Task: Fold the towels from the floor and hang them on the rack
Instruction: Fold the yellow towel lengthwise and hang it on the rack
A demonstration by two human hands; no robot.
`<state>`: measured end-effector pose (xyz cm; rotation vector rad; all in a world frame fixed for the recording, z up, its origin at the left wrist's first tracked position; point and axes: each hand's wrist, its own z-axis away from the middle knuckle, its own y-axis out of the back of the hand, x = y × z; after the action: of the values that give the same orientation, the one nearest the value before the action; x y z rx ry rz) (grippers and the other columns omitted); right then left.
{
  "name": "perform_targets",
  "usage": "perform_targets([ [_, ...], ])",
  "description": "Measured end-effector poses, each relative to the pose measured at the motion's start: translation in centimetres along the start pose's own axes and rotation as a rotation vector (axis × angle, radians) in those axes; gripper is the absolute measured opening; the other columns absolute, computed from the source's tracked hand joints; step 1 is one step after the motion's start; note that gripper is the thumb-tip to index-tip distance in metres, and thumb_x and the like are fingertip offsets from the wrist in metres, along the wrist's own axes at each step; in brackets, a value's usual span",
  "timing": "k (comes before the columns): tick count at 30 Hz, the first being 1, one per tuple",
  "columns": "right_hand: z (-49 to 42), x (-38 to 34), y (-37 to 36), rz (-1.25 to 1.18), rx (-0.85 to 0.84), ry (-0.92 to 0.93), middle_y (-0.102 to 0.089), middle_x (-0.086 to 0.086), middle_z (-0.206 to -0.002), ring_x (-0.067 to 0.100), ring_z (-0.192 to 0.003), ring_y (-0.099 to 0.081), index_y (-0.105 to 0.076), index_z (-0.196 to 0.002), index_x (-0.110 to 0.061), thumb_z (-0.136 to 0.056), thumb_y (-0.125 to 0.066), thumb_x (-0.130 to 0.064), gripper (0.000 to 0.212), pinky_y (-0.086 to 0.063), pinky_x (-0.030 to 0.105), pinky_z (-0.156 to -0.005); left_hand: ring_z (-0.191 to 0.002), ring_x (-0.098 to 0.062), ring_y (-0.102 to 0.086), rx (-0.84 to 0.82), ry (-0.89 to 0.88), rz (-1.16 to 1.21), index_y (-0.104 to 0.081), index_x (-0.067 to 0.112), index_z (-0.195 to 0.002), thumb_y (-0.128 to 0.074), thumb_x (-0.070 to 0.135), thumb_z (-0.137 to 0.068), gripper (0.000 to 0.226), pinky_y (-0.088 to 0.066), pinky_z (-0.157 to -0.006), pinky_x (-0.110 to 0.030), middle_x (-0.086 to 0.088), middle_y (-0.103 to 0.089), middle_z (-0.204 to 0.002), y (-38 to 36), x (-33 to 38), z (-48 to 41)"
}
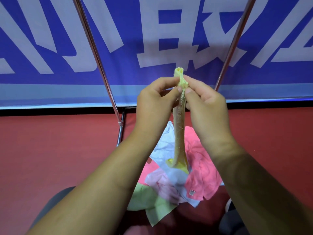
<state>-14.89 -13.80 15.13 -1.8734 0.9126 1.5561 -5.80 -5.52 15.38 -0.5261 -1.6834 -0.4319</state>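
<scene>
A yellow towel hangs edge-on in front of me, seen as a thin strip. My left hand and my right hand both pinch its bunched top edge, fingertips almost touching. Its lower end rests on a pile on the red floor: a white towel, a pink towel, a pale pink one, a light blue one and a light green one. Two metal poles of the rack slant up left and right; its top bar is out of view.
A blue banner with large white characters stands behind the rack. The rack's black base frame sits on the red floor behind the pile. My knees in dark trousers show at the bottom edge.
</scene>
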Motion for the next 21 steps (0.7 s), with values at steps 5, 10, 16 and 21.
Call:
perform_targets([
  [5, -0.1, -0.5, 0.6, -0.21, -0.083, -0.084, -0.083, 0.001, -0.115, 0.02, -0.106, -0.08, -0.074, -0.136, -0.017, -0.107, -0.062, -0.008, 0.032, -0.063, 0.029, -0.084, -0.097, -0.017, -0.074, 0.026, -0.025, -0.117, -0.07, 0.02, -0.107, -0.083, 0.023, -0.09, 0.022, -0.066, -0.083, -0.047, 0.01, -0.076, -0.104, 0.3, -0.2, -0.9],
  [10, -0.3, -0.4, 1.0, -0.345, -0.1, -0.149, -0.081, 0.015, -0.118, 0.032, -0.11, -0.08, -0.072, -0.134, -0.007, -0.109, -0.058, -0.007, 0.029, -0.065, 0.038, -0.085, -0.101, -0.008, -0.073, 0.036, 0.05, -0.163, -0.066, 0.022, -0.114, -0.09, 0.046, -0.081, 0.047, -0.064, -0.09, -0.044, 0.01, -0.074, -0.112, 0.3, -0.6, -1.6],
  [16, -1.0, -0.8, 2.0, -0.251, -0.118, -0.105, -0.081, 0.015, -0.118, 0.031, -0.112, -0.079, -0.073, -0.131, -0.009, -0.111, -0.053, -0.01, 0.028, -0.061, 0.053, -0.103, -0.114, -0.006, -0.072, -0.109, 0.154, -0.039, -0.066, 0.02, -0.128, -0.068, 0.053, -0.097, 0.046, -0.056, -0.097, -0.031, 0.007, -0.075, -0.123, 1.1, -0.4, -2.2],
  [21, -1.6, -1.4, 3.7, -0.135, -0.033, -0.058, -0.083, 0.009, -0.113, 0.028, -0.109, -0.08, -0.076, -0.126, -0.018, -0.11, -0.057, -0.013, 0.026, -0.063, 0.05, -0.1, -0.12, -0.031, -0.072, -0.283, 0.144, -0.017, -0.072, 0.011, -0.124, -0.066, 0.032, -0.104, 0.03, -0.052, -0.11, -0.055, -0.01, -0.078, -0.122, 1.2, -0.8, -1.8],
])
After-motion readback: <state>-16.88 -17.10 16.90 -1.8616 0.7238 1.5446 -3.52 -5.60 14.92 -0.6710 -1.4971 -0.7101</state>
